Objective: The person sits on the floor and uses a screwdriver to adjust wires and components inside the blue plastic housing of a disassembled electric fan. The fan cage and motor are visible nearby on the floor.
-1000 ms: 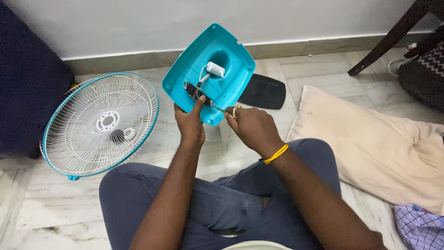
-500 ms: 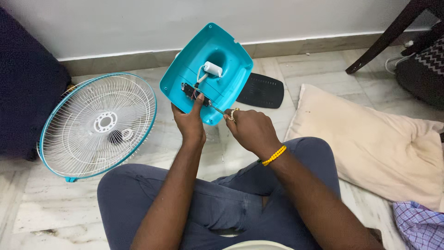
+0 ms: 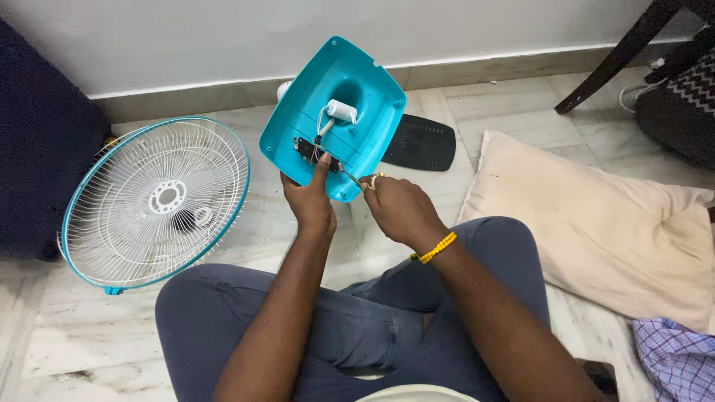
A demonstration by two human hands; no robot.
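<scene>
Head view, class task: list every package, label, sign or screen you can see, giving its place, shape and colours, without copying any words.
None in view: no package, label, sign or screen shows.
Turquoise fan base: held up by the left hand, plain inside, white cylinder and small dark board.
Fan guard: on the floor at left, round, white wires, turquoise rim.
Black panel: on the floor behind the base, unmarked.

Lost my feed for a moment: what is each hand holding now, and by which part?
Left hand grips the turquoise fan base at its lower edge, thumb on the inside. Right hand pinches a thin metal tool by its near end.
</scene>
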